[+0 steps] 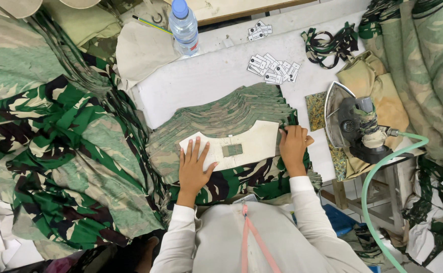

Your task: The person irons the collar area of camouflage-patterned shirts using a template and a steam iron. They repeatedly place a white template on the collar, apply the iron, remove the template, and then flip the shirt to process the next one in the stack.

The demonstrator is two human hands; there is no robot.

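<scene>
Both hands lie flat and open: left hand [193, 169] and right hand [293, 146] pressing a cream cardboard template [234, 144] on stacked camouflage fabric pieces [221, 114]; steam iron [355, 124] at three o'clock.

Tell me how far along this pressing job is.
Looks done: a fanned stack of camouflage pieces lies behind the work. In hand: the left hand lies flat on a cream template laid over a camouflage piece, the right hand at its right edge. The iron rests on its stand, untouched. Left: small labels lie loose on the white table; how many pieces remain cannot be told.
</scene>
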